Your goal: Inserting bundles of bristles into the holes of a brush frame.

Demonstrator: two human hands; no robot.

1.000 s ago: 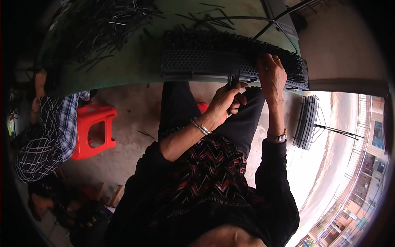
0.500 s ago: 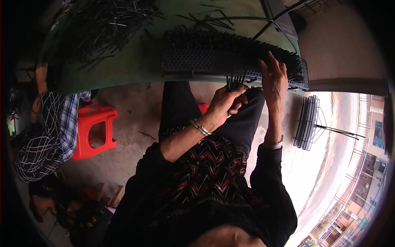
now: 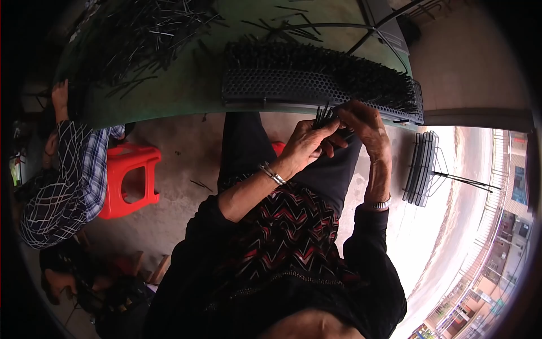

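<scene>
My left hand point(image 3: 309, 142) is closed round a small bundle of thin black sticks point(image 3: 322, 114), their ends poking up past the fingers. My right hand point(image 3: 367, 123) has its fingers drawn together at the right side of that bundle; what lies between its fingertips is hidden. Just beyond both hands, a long black perforated panel point(image 3: 271, 85) lies along the table's near edge. Dense rows of short black sticks point(image 3: 316, 59) stand up from its far part and right end, while bare holes show along the nearer left part.
A heap of loose black sticks point(image 3: 152, 34) covers the far left of the green table point(image 3: 186, 99). Curved black rods point(image 3: 370, 28) arch over the panel. A red plastic stool point(image 3: 131, 181) and another person's sleeve point(image 3: 68, 186) are at left. A black rack point(image 3: 422, 169) stands at right.
My right hand has come back from the panel's stick rows toward me, down to the bundle in my left hand. My left hand stays nearly in place. The other person's hand shifted slightly.
</scene>
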